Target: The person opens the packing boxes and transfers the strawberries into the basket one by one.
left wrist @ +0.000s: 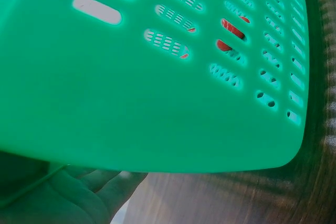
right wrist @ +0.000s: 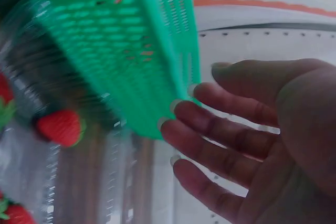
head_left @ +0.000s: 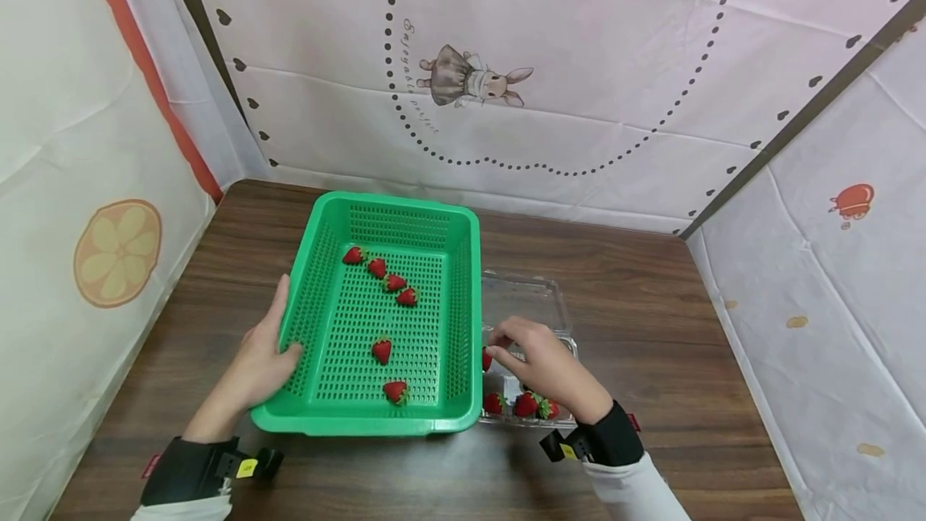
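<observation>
Wooden table point(head_left: 651, 296), green basket point(head_left: 405, 211) holding strawberries point(head_left: 381, 349), clear punnet point(head_left: 531, 296) beside

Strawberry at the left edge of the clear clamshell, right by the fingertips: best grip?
Pinch the strawberry across its red body from above. It lies low in the clear clamshell, close beside the green basket wall, so a sideways approach looks blocked. The right hand hovers open above it; the left hand rests on the basket.
</observation>
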A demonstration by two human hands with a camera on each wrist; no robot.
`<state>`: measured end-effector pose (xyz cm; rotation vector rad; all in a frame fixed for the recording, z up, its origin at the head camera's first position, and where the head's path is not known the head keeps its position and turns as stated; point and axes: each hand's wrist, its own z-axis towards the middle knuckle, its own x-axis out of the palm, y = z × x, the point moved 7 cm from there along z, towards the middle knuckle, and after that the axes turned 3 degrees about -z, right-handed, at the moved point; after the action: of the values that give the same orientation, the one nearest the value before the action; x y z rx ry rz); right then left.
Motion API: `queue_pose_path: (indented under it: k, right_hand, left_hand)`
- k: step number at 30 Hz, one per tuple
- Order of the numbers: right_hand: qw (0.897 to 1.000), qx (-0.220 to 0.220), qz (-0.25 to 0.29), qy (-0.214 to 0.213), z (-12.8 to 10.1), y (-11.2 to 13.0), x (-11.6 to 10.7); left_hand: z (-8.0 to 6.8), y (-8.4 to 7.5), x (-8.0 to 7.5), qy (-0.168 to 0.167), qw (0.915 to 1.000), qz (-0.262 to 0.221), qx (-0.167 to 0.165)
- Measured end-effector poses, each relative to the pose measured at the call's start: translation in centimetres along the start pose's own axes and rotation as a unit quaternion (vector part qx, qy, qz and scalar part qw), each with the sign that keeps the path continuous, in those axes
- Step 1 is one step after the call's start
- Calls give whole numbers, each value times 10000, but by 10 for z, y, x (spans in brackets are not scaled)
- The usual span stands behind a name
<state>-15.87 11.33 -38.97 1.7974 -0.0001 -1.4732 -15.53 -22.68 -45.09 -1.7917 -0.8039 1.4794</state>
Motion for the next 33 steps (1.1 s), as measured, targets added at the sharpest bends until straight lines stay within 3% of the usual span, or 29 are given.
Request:
queue_pose_path:
  k: [10,18,27,33]
  right_hand:
    - [9965,44,-736,395,3,-22,28]
    - [9911,130,-908,961,10,-27,46]
    - [9850,-80,-1342,1086,12,-30,57]
    - [9838,19,-1292,1240,12,-34,63]
  left_hand:
    - [-1,1,0,7,9999,-98,-45]
    - [-1,2,0,3,10000,-85,-52]
    - [-2,1,0,-4,9999,-95,-64]
    - [-1,1,0,13,9999,-118,-47]
